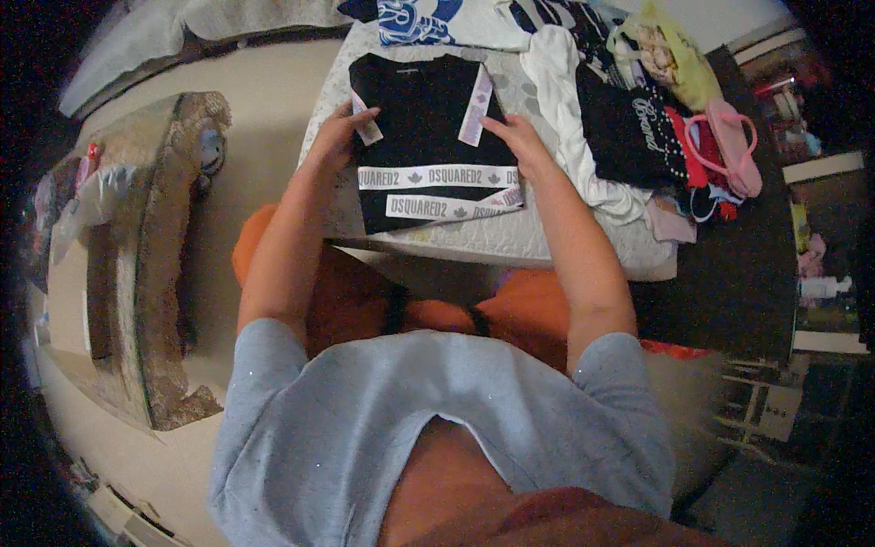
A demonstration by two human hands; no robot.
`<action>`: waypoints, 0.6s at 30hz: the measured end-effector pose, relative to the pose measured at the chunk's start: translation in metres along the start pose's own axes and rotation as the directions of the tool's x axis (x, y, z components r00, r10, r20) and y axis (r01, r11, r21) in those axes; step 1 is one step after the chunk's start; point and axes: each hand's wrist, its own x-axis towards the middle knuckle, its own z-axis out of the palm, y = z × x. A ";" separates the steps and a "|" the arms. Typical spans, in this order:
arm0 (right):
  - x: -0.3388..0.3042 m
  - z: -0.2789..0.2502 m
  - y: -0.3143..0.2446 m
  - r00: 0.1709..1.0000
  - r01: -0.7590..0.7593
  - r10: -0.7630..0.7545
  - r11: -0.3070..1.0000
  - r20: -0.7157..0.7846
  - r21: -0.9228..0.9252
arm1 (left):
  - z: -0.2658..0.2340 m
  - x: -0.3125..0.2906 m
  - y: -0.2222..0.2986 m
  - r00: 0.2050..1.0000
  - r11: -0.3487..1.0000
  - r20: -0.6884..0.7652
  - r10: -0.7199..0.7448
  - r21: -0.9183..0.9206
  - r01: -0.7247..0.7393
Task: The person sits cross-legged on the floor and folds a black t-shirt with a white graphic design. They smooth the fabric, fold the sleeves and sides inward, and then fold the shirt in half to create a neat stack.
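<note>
- The shirt (pixel 419 118), black with pale printed bands, lies on what looks like a mattress (pixel 629 251), in front of the person, with the neck away from the body.
- The left hand (pixel 337 137) grasps the left edge of the shirt at the sleeve; its thumb lies on top of the cloth.
- The right hand (pixel 526 146) grasps the other side in the same way, with the thumb at the pale band of the right sleeve. The fingers under the cloth I cannot see well.
- As I judge, the spreading is mostly done: the front is rather flat, and both sleeves point down along the sides.
- The lower part seems not finished: one band lies straight across, but the band under it is slanted. I cannot tell if this is a second piece.
- No fold across the middle of the shirt is made yet.
- To the right, the white cloth (pixel 551 100) and the black cloth (pixel 620 128) lie loose and unsorted, apparently still left to handle.
</note>
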 end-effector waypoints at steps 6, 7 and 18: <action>-0.048 0.017 -0.048 0.974 -0.225 0.180 0.846 0.139 0.484 | 0.031 -0.011 0.023 0.991 0.991 0.117 0.065 -0.126 -0.051; -0.063 0.017 -0.054 0.975 -0.221 0.200 0.832 0.098 0.509 | 0.031 -0.008 0.024 0.993 0.998 0.107 0.047 -0.057 -0.041; 0.051 -0.017 -0.011 0.986 -0.166 0.137 0.864 0.096 0.475 | 0.019 0.017 0.017 0.998 0.938 -0.028 -0.049 0.341 0.056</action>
